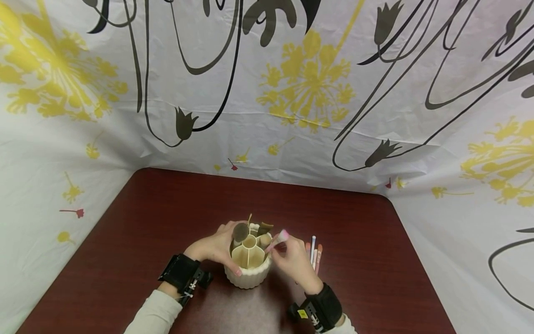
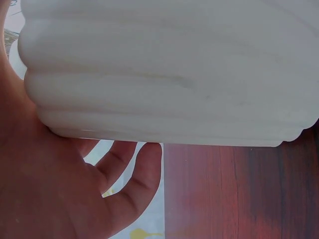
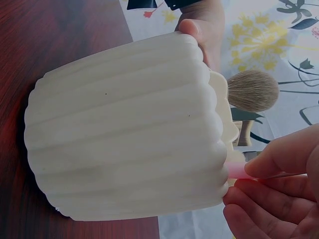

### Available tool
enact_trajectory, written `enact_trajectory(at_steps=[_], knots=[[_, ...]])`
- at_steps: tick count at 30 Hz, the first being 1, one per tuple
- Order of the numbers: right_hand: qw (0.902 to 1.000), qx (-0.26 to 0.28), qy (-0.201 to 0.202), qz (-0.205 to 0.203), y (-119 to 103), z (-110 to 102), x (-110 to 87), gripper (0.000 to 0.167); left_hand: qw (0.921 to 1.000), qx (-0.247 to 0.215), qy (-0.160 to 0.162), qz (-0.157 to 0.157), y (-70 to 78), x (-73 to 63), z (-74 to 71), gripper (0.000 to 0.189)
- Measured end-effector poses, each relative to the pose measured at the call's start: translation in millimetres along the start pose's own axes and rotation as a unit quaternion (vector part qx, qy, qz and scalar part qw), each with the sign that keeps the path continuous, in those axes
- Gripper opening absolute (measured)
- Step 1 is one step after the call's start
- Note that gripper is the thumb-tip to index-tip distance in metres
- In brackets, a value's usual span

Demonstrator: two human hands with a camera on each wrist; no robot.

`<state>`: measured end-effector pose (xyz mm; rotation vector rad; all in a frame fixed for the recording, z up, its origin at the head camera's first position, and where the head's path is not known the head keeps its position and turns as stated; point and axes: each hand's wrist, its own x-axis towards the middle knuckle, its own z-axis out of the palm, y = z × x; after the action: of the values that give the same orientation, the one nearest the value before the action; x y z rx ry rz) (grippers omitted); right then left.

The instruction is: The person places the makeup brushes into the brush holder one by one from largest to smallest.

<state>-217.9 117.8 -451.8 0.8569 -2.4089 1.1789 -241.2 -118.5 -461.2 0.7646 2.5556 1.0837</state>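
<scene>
A cream, ribbed brush holder (image 1: pixel 247 279) with several compartments stands upright on the table. My left hand (image 1: pixel 214 247) grips its left side, thumb toward the near rim; in the left wrist view its fingers curl around the ribbed wall (image 2: pixel 169 74). Between thumb and fingers of my right hand (image 1: pixel 295 263) is a pink makeup brush (image 1: pixel 280 238), bristles up. Its pink handle (image 3: pixel 238 171) meets the holder's rim in the right wrist view; its lower end is hidden. A full grey-brown makeup brush (image 3: pixel 253 90) and several others stand in the compartments.
Several more makeup brushes (image 1: pixel 314 255) lie on the dark red-brown table (image 1: pixel 359 241), just right of my right hand. A white cloth with yellow and grey plant prints (image 1: pixel 233 93) hangs behind and beside the table.
</scene>
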Motion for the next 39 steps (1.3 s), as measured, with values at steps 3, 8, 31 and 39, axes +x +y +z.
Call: enact_trajectory(at_steps=[3,8,31,39], knots=[[1.0000,0.000,-0.001,0.000,0.1,0.1,0.1,0.018,1.0000,-0.002,0.001,0.000,0.4,0.0,-0.2,0.117],[1.0000,0.000,-0.001,-0.002,0.2,-0.5,0.5,0.018,1.0000,-0.003,0.000,0.002,0.5,0.5,-0.7,0.117],[0.9986,-0.011,-0.011,0.050,0.5,-1.5,0.4,0.017,0.9998,-0.003,0.005,0.018,-1.5,1.2,-1.5,0.116],[0.9988,-0.032,0.017,0.032,6.6,-6.2,-1.6,0.018,0.9997,0.001,0.007,0.023,-2.3,1.2,0.0,0.117]])
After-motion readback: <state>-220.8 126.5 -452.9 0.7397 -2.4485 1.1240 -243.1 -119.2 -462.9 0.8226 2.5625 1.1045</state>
